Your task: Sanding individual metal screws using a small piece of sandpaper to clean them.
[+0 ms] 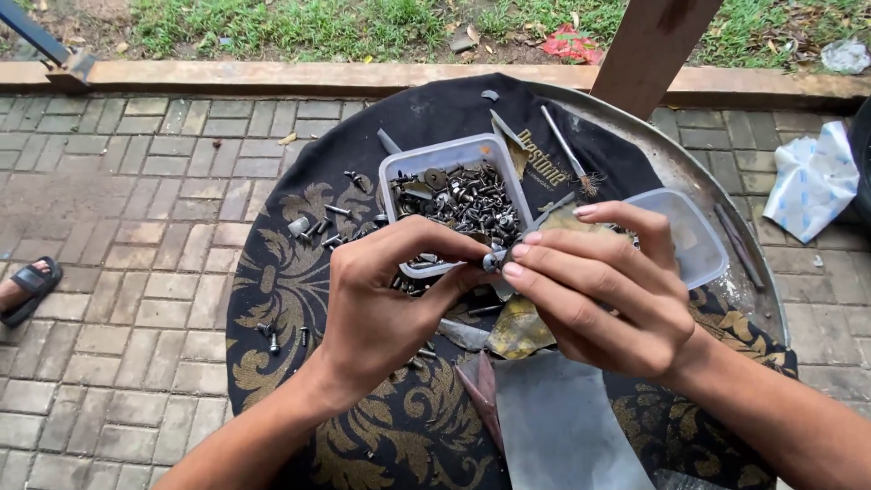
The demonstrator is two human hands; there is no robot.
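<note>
Both hands meet over a round table draped in a black cloth (272,290) with gold leaf patterns. The left hand (381,308) and the right hand (608,299) pinch a small metal bolt (493,261) between them: the left thumb and forefinger close on one end, the right fingertips (522,254) close on the other. The bolt sits just in front of the near edge of the tub (454,154), a clear plastic rectangular box full of dark screws, washers and bolts. Which way the bolt's head faces is too small to tell.

Right of the tub, partly hidden behind the right hand, lies a clear lid (694,231) or second shallow container. Left of the tub, loose bolts (313,227) are scattered on the cloth, and a few more (270,340) lie further toward the person. Behind the tub, a thin metal rod (564,145) and some flat metal strips rest on the cloth. Below the hands, nearer than the tub, are a yellowed scrap (519,327) and a grey sheet (553,417).

The table's bare metal rim (699,172) shows to the right of the tub. Beyond it, a wooden post (653,45) rises, and a white crumpled bag (812,177) lies on the brick paving. Far left of the tub, a sandalled foot (27,286) of another person rests on the bricks.
</note>
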